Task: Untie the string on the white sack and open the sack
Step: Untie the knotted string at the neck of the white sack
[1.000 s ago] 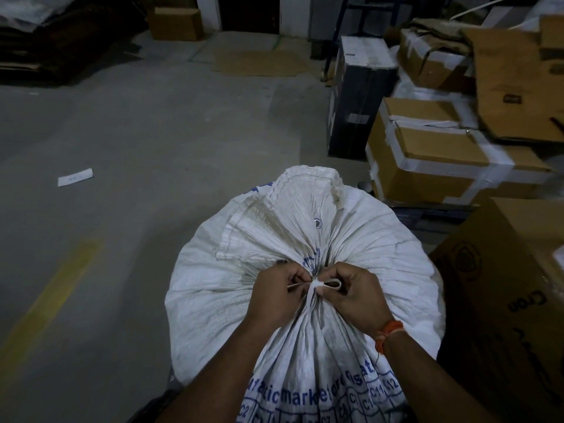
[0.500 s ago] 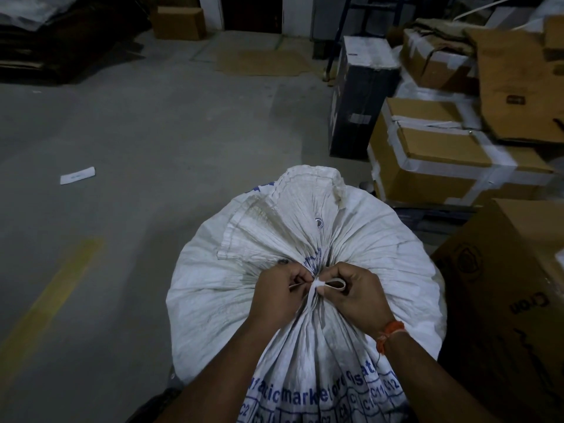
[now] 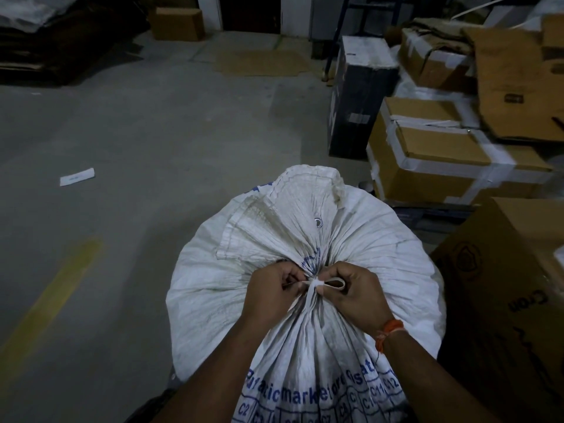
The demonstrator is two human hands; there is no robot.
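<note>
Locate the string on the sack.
In the head view, the string sits at the sack's gathered neck, lower centre, pinched between both hands.

Sack [image 3: 305, 239] stood on floor [image 3: 152, 132], center-near, tied neck toward the person. 2 hands met at the string [image 3: 317, 283] on the neck: left hand [image 3: 271, 293] left of knot, right hand [image 3: 354, 296] right. Taped boxes [image 3: 451, 157] stacked right of sack; 1 box [image 3: 512, 300] near right. Paper slip [image 3: 77, 177] lay far left on floor. Another box [image 3: 177, 24] sat behind, far back.
</note>
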